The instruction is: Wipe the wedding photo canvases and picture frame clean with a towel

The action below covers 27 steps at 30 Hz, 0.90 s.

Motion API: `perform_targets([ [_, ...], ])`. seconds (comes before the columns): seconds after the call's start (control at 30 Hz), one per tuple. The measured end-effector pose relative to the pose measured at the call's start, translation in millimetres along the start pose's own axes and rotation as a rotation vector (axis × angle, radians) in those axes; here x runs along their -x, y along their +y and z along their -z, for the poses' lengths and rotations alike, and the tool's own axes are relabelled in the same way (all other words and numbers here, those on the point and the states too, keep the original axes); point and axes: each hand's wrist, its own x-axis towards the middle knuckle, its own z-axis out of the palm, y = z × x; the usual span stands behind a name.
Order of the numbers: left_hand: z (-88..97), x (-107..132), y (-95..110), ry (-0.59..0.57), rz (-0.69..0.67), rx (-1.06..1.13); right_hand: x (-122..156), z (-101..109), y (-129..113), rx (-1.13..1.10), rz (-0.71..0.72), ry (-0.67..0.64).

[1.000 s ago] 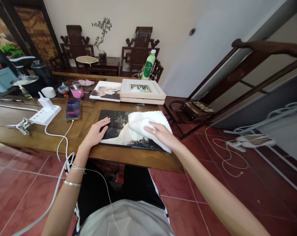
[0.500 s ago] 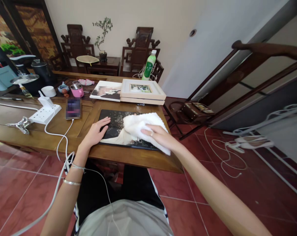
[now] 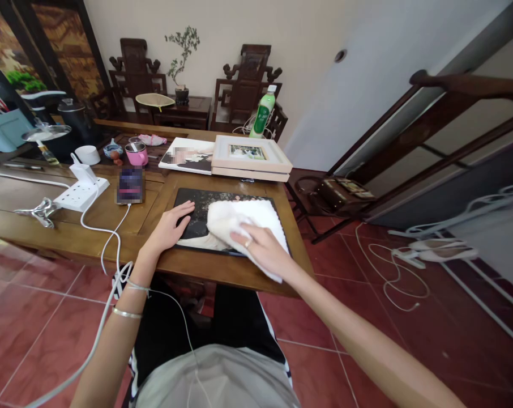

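Observation:
A dark photo panel (image 3: 197,214) with a pale picture on it lies flat near the front edge of the wooden table (image 3: 154,190). My left hand (image 3: 172,225) rests on the panel's left side, fingers stretched out and flat. Over the panel's middle and right is a bunched white towel (image 3: 256,218), which hides much of the picture. My right hand (image 3: 259,246) grips the towel from above and presses it on the panel; a ring shows on one finger.
Behind the panel lie a framed photo (image 3: 251,154) and a photo board (image 3: 186,156), with a green bottle (image 3: 263,112) beyond. To the left are a phone (image 3: 129,185), a pink mug (image 3: 136,154) and a power strip (image 3: 81,194) with white cables. A wooden chair (image 3: 367,164) stands right.
My right hand has moved left with the towel across the panel. My left hand stays on the panel's left side. The whole view has shifted slightly.

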Motion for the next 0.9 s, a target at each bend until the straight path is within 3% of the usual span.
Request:
perform_targets([
  [0.13,-0.5,-0.4,-0.6,-0.001,-0.005,0.003,37.6,-7.6,-19.6,-0.011,0.018,-0.123],
  [0.23,-0.4,-0.4,-0.5,-0.002,-0.007,0.007,34.4,-5.9,-21.7,-0.03,0.014,-0.142],
  [0.47,0.5,0.2,0.6,-0.003,0.005,0.005,-50.4,8.7,6.9,-0.037,0.064,-0.025],
  [0.63,1.4,0.3,2.1,-0.007,0.005,0.015,-96.9,9.1,19.0,0.228,0.069,0.047],
  [0.73,1.0,0.4,2.9,-0.001,0.008,0.012,-87.2,1.0,12.4,0.404,0.154,-0.041],
  [0.9,0.0,0.5,2.2,-0.004,0.012,-0.006,-17.8,-13.0,-12.6,0.486,0.303,-0.211],
])
